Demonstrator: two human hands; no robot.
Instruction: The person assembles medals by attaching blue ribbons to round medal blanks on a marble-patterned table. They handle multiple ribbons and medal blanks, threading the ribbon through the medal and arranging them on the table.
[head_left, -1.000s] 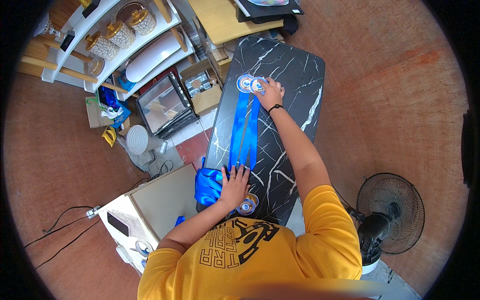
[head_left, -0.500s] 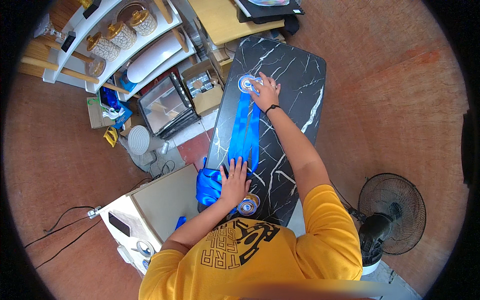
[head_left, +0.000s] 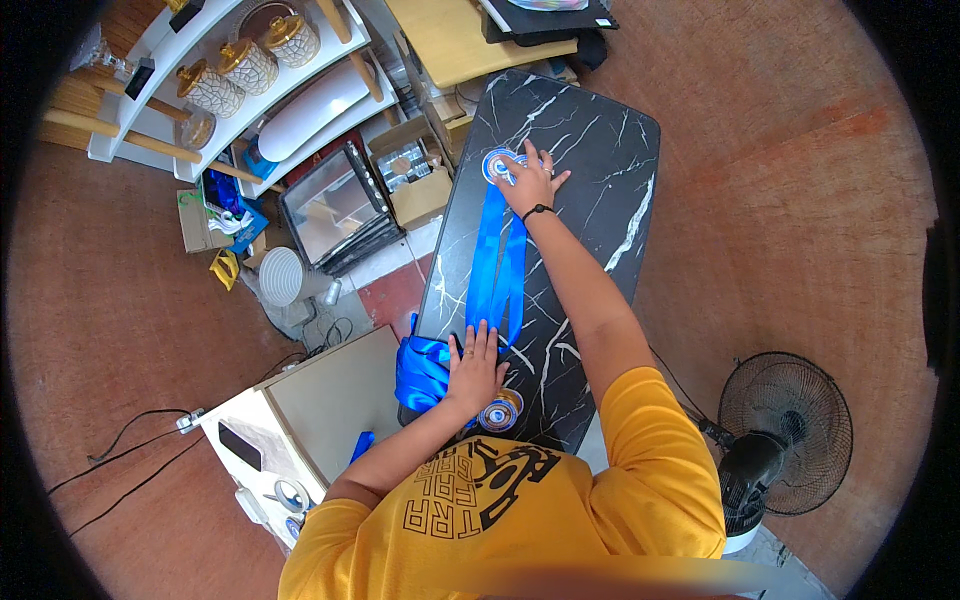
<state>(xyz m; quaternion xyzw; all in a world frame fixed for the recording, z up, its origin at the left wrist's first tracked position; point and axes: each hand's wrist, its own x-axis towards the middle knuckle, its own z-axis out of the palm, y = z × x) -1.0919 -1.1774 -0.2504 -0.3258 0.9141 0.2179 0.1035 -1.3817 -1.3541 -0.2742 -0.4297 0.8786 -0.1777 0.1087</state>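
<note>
Two round medals with white, blue and gold faces lie side by side at the far end of a black table; the left medal (head_left: 497,165) shows best, the other is partly under my right hand (head_left: 532,187). That hand rests on them with its fingers spread. Two strips of blue ribbon (head_left: 485,262) run from the medals toward me. My left hand (head_left: 475,375) lies flat over their near end, fingers stretched out. Beside it, a bunched heap of blue ribbon (head_left: 418,375) hangs at the table's left edge. Close to my body sits a stack of similar medals (head_left: 499,414).
The marble-patterned table (head_left: 590,200) is narrow. A standing fan (head_left: 785,430) is at the right. To the left are a white cabinet (head_left: 265,455), a shelf with patterned jars (head_left: 248,65), plastic drawers (head_left: 330,210) and an open carton (head_left: 420,195). A wooden desk (head_left: 430,50) stands beyond.
The fingers of my right hand have spread wider over the medals. My left hand stays flat on the ribbon, and the whole view has shifted slightly.
</note>
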